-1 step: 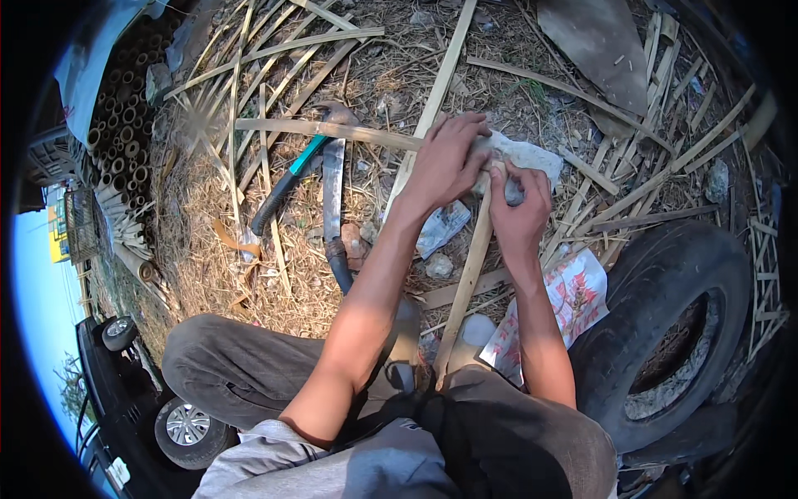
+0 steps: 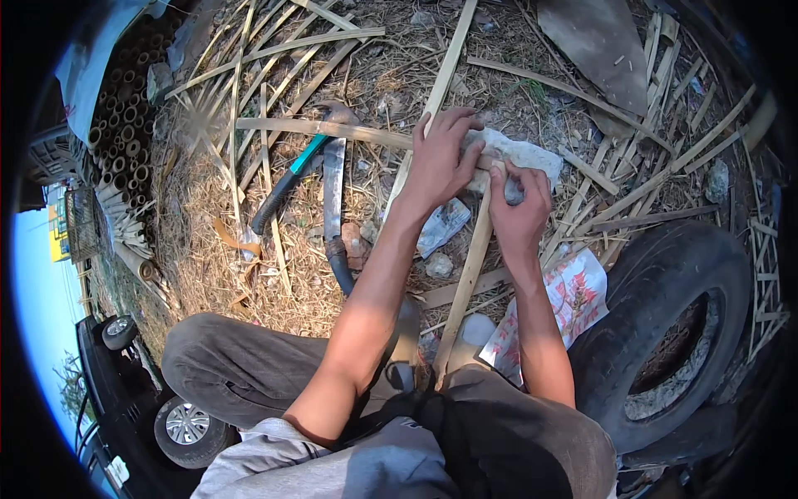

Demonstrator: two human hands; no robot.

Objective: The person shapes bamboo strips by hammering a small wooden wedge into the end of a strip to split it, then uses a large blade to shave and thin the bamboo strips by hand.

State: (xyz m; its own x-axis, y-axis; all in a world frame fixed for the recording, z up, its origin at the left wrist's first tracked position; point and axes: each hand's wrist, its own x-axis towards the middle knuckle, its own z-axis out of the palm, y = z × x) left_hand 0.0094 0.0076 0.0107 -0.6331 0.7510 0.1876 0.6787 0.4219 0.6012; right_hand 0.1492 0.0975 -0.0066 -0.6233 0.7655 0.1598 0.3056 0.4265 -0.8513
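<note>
My left hand (image 2: pixel 446 162) is wrapped over a crosswise bamboo strip (image 2: pixel 366 132), thumb bent toward the fingers. Close to it, my right hand (image 2: pixel 519 200) pinches the far end of another bamboo strip (image 2: pixel 470 266), which runs back toward my legs. The two strips meet at my right thumb, above a pale flat stone block (image 2: pixel 528 155); whether anything small sits between the fingertips is hidden. Left of my left forearm lie a hammer (image 2: pixel 291 179) with a teal and black handle and a machete (image 2: pixel 333 195) with a dark handle. The crosswise strip passes over the hammer near its head.
A worn tyre (image 2: pixel 665 333) lies at my right, beside a red-and-white printed sheet (image 2: pixel 573 291). Loose bamboo strips (image 2: pixel 274 54) cover the straw-strewn ground. A flat grey sheet (image 2: pixel 594 50) lies far right. Stacked bamboo poles (image 2: pixel 125 116) and a dark vehicle (image 2: pixel 116 391) stand left.
My left hand has shifted slightly left along the crosswise strip, away from my right fingertips. My right hand stays in place.
</note>
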